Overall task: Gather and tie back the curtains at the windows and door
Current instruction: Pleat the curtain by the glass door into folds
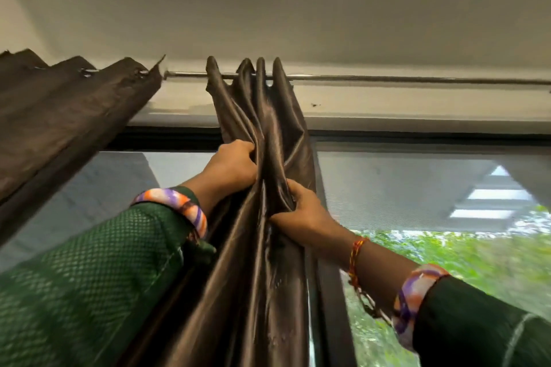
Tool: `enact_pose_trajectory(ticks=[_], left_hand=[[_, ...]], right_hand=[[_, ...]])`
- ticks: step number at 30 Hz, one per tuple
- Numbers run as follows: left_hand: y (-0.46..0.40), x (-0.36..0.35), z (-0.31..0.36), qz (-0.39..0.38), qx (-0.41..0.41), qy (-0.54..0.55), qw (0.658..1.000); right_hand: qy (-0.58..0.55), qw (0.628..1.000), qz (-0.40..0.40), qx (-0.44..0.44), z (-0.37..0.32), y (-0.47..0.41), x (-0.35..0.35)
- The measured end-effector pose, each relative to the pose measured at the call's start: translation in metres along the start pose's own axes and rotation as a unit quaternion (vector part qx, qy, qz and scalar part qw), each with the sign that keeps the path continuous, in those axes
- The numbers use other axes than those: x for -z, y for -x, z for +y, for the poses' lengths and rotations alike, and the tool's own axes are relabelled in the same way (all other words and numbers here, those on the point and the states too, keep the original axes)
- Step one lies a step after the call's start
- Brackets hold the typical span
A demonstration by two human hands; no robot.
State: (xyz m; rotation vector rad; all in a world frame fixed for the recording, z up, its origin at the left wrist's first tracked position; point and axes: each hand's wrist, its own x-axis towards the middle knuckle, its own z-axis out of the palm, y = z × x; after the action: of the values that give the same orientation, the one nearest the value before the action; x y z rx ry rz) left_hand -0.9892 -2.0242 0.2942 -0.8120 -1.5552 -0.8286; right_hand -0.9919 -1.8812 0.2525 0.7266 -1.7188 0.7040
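Both grips clenched on the gathered curtain [268, 140]: left hand [235, 162] bunches folds from the left side, right hand [301, 208] pinches them just below, from the right; curtain brown, satiny, pleated tight, hanging from the metal rod [387, 79] in front of the window [402, 188]; second brown curtain [59, 116] on the same rod, apart to the left, cut off by the frame edge; fingertips buried in cloth; curtain's lower end out of frame; greenery outside blurred.
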Motion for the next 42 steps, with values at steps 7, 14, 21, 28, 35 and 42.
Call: enact_pose_trajectory(ticks=[7,14,21,28,35,42], left_hand=[[-0.001,-0.069,0.114,0.010,-0.024,0.069,0.997],[-0.002,-0.108,0.192,-0.012,-0.025,0.123,0.992],[0.001,-0.135,0.250,-0.024,-0.021,0.178,0.983],[0.002,-0.147,0.274,-0.020,-0.009,0.221,0.975],[0.006,-0.149,0.261,-0.017,-0.003,0.187,0.982],[0.023,-0.138,0.216,-0.015,0.049,0.007,0.999]], right_hand=[[0.043,0.999,0.030,-0.014,0.003,0.014,0.122],[0.081,0.996,0.014,-0.038,0.003,0.031,0.207],[0.121,0.991,0.030,-0.054,0.006,0.048,0.274],[0.156,0.983,0.044,-0.082,0.005,0.053,0.305],[0.195,0.971,-0.008,-0.137,-0.006,0.062,0.294],[0.167,0.956,-0.109,-0.213,-0.008,0.079,0.262]])
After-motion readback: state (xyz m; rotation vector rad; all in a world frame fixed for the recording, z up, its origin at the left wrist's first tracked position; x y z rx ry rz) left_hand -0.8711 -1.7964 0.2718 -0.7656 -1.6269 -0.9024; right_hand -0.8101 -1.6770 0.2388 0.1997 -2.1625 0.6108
